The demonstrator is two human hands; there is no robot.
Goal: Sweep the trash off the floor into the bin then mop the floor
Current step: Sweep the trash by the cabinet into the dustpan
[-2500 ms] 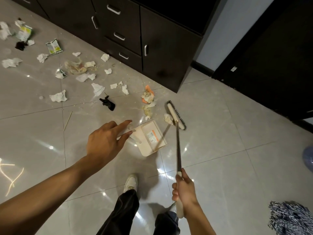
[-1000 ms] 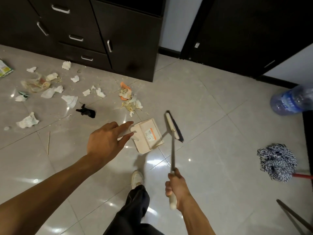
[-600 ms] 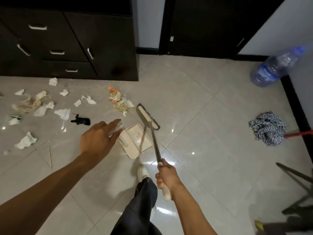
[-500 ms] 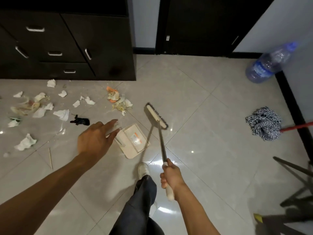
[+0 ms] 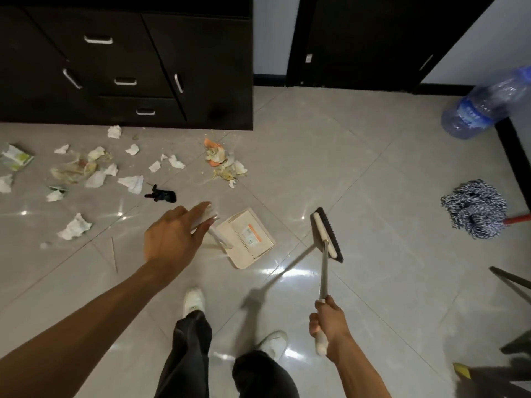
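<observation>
Gripping confirmed on the right: right hand (image 5: pixel 327 321) has its fingers wrapped round the pale grip at the end of the broom (image 5: pixel 324 271), and the shaft runs forward to the brush head, down by the floor (image 5: pixel 373 196) with its dark bristles facing right. Left hand (image 5: pixel 172 239) is stretched forward, back of the hand to the camera, fingers laid over the top of the raised handle of the dustpan (image 5: pixel 247 239). It looks like a hold between fingers and thumb, but the thumb is hidden, so the grip detail is uncertain. Dustpan is cream, resting on the tile between the two hands, just left of the brush head and apart from it, with an orange-edged label on its tray. Nearest trash is a heap of orange and yellowish scraps (image 5: pixel 224 163), beyond the dustpan near the cabinet corner and not touching the pan. Black crumpled item (image 5: pixel 162 195) lies just beyond the left fingertips. White paper scraps (image 5: pixel 132 182) are scattered further left, with a crumpled sheet (image 5: pixel 74 226), a thin stick (image 5: pixel 114 254) and a green-white packet (image 5: pixel 15 158) at the left edge. Dark cabinet (image 5: pixel 129 67) with metal handles stands behind the litter. Mop (image 5: pixel 474 208), with blue-white strands and a red shaft, lies at far right, well apart from the broom. Clear water bottle (image 5: pixel 485 104) stands beyond it by the wall. Two white shoes (image 5: pixel 194 301) and dark trousers show at bottom centre.
</observation>
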